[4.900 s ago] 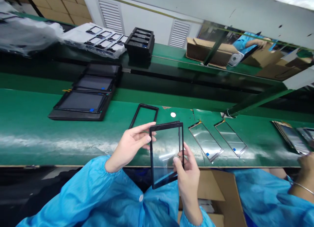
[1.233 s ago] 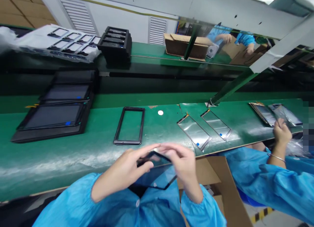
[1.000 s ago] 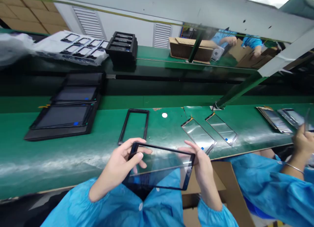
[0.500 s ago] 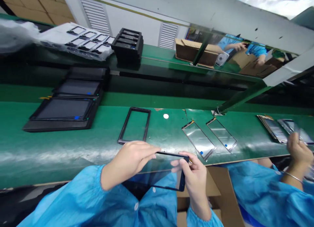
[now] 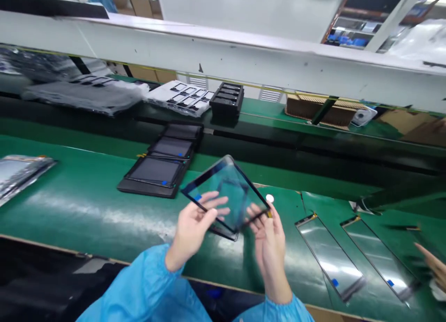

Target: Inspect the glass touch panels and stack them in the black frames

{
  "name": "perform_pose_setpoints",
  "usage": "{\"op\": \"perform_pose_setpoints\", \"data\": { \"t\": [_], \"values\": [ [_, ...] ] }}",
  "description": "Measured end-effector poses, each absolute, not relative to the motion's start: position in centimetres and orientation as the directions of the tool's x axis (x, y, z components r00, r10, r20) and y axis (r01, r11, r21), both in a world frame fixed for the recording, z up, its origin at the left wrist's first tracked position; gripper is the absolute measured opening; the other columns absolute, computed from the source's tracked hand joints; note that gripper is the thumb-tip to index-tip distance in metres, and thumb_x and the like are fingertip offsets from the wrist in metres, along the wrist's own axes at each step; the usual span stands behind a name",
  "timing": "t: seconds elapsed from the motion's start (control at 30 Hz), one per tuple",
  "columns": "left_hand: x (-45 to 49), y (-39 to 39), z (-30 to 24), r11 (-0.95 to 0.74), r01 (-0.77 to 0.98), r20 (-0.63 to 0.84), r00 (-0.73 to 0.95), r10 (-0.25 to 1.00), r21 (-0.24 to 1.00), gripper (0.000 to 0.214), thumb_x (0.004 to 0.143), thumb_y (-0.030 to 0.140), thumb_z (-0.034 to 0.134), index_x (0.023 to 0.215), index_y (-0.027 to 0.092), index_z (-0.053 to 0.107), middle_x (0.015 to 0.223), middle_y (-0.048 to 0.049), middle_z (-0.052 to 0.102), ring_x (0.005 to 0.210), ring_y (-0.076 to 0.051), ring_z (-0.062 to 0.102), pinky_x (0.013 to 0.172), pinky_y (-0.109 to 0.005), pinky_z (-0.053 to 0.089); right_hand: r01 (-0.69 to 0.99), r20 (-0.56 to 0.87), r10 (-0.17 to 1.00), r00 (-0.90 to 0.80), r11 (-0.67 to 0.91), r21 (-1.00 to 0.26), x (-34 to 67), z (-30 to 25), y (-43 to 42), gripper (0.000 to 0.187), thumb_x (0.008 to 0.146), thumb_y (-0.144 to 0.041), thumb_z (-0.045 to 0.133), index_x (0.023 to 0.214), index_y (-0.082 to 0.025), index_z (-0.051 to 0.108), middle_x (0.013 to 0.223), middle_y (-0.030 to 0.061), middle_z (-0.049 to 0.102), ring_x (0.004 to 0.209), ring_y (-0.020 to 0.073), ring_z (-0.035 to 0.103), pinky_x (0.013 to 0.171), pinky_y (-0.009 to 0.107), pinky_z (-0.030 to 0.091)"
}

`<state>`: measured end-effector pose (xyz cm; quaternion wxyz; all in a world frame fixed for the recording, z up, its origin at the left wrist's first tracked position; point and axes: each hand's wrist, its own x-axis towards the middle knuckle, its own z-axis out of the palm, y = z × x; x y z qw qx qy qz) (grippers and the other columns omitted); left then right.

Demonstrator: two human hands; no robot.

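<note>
I hold a clear glass panel with a black border (image 5: 226, 189) tilted above the green conveyor belt (image 5: 76, 206). My left hand (image 5: 193, 226) pinches its near left edge beside a small blue tab. My right hand (image 5: 268, 243) grips the panel's right corner, fingers curled under it. A black rectangular frame (image 5: 226, 232) lies on the belt just beneath the panel, mostly hidden by it and my hands.
Two narrow glass strips (image 5: 331, 257) (image 5: 378, 254) lie on the belt to the right. A row of black trays with screens (image 5: 155, 171) sits ahead on the left. Another person's hand (image 5: 434, 266) shows at the right edge. Film-wrapped parts (image 5: 19, 171) lie far left.
I have raised the glass panel from my lap up over the belt and turned it diagonal. My view has swung left and upward, so the strips now lie farther right.
</note>
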<state>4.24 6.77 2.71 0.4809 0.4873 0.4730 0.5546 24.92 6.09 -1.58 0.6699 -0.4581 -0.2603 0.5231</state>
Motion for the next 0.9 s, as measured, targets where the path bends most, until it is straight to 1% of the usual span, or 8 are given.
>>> {"op": "perform_pose_setpoints", "data": {
  "t": [0.07, 0.13, 0.23, 0.37, 0.47, 0.63, 0.77, 0.9],
  "values": [
    [0.8, 10.6, 3.4, -0.186, 0.28, 0.244, -0.19, 0.951, 0.942, 0.045, 0.106, 0.043, 0.059, 0.141, 0.015, 0.064, 0.136, -0.0183, 0.076, 0.111, -0.032, 0.079, 0.096, -0.042, 0.063, -0.282, -0.032, 0.944, 0.328, 0.065, -0.957, 25.1, -3.0, 6.7, 0.061, 0.099, -0.054, 0.067, 0.151, -0.025, 0.054, 0.138, 0.0175, 0.074, 0.127, 0.0324, 0.071, 0.105, 0.056, 0.057],
    [-3.6, 16.2, 4.2, -0.157, 0.755, 0.381, -0.13, 0.915, 0.636, 0.042, 0.11, 0.038, 0.046, 0.139, 0.017, 0.069, 0.145, -0.0124, 0.072, 0.126, -0.029, 0.072, 0.11, -0.039, 0.054, 0.009, 0.073, 0.927, 0.368, 0.075, -0.997, 26.6, -5.3, 6.4, 0.06, 0.1, -0.051, 0.064, 0.153, -0.023, 0.055, 0.151, 0.0183, 0.065, 0.141, 0.0342, 0.062, 0.118, 0.06, 0.046],
    [-9.4, 25.5, 5.0, -0.072, 0.866, 0.355, -0.126, 0.926, 0.496, 0.04, 0.107, 0.021, 0.049, 0.14, 0.018, 0.071, 0.147, -0.0119, 0.07, 0.136, -0.034, 0.065, 0.117, -0.044, 0.046, 0.44, 0.157, 0.94, 0.304, 0.007, -0.898, 29.4, -9.7, 4.6, 0.055, 0.102, -0.051, 0.058, 0.151, -0.025, 0.061, 0.159, 0.0153, 0.058, 0.152, 0.0415, 0.047, 0.123, 0.071, 0.036],
    [-12.7, 34.7, 4.3, 0.02, 0.93, 0.257, -0.122, 0.959, 0.367, 0.033, 0.105, 0.024, 0.062, 0.137, 0.019, 0.07, 0.145, -0.0142, 0.068, 0.133, -0.033, 0.063, 0.114, -0.053, 0.049, 0.732, 0.289, 0.937, 0.194, 0.058, -0.679, 30.4, -14.6, 2.6, 0.058, 0.102, -0.05, 0.056, 0.159, -0.049, 0.049, 0.169, 0.0015, 0.046, 0.156, 0.0461, 0.039, 0.12, 0.076, 0.039],
    [-13.1, 38.7, 3.2, 0.086, 0.951, 0.184, -0.145, 0.972, 0.296, 0.038, 0.102, 0.035, 0.07, 0.136, 0.018, 0.066, 0.141, -0.013, 0.066, 0.122, -0.03, 0.068, 0.102, -0.055, 0.058, 0.836, 0.338, 0.931, 0.139, 0.073, -0.544, 29.7, -16.2, 2.6, 0.061, 0.105, -0.043, 0.049, 0.165, -0.046, 0.039, 0.172, 0.0054, 0.041, 0.155, 0.0483, 0.04, 0.117, 0.08, 0.039],
    [-13.7, 42.0, 2.3, 0.115, 0.967, 0.112, -0.143, 0.983, 0.225, 0.038, 0.102, 0.035, 0.07, 0.136, 0.017, 0.065, 0.137, -0.0125, 0.067, 0.116, -0.029, 0.069, 0.097, -0.051, 0.061, 0.908, 0.32, 0.941, 0.11, 0.036, -0.418, 28.8, -16.4, 3.4, 0.055, 0.106, -0.039, 0.046, 0.16, -0.031, 0.052, 0.169, 0.014, 0.045, 0.156, 0.0474, 0.038, 0.117, 0.077, 0.039],
    [-12.8, 41.3, 2.3, 0.065, 0.972, 0.129, -0.097, 0.987, 0.227, 0.04, 0.103, 0.035, 0.07, 0.139, 0.018, 0.064, 0.142, -0.0133, 0.064, 0.121, -0.03, 0.068, 0.1, -0.053, 0.059, 0.855, 0.323, 0.935, 0.148, 0.044, -0.517, 29.1, -14.7, 3.3, 0.048, 0.107, -0.04, 0.045, 0.152, -0.028, 0.061, 0.165, 0.0132, 0.051, 0.152, 0.0434, 0.046, 0.119, 0.07, 0.042],
    [-8.4, 36.6, 1.1, -0.08, 0.952, 0.07, 0.062, 0.996, 0.295, 0.036, 0.103, 0.036, 0.069, 0.135, 0.019, 0.066, 0.142, -0.0128, 0.065, 0.123, -0.03, 0.067, 0.103, -0.053, 0.057, 0.814, 0.421, 0.851, 0.315, -0.014, -0.581, 33.6, -12.3, 3.2, 0.046, 0.107, -0.042, 0.046, 0.143, -0.021, 0.067, 0.16, 0.017, 0.055, 0.151, 0.0413, 0.049, 0.117, 0.064, 0.046]
  ]
}}
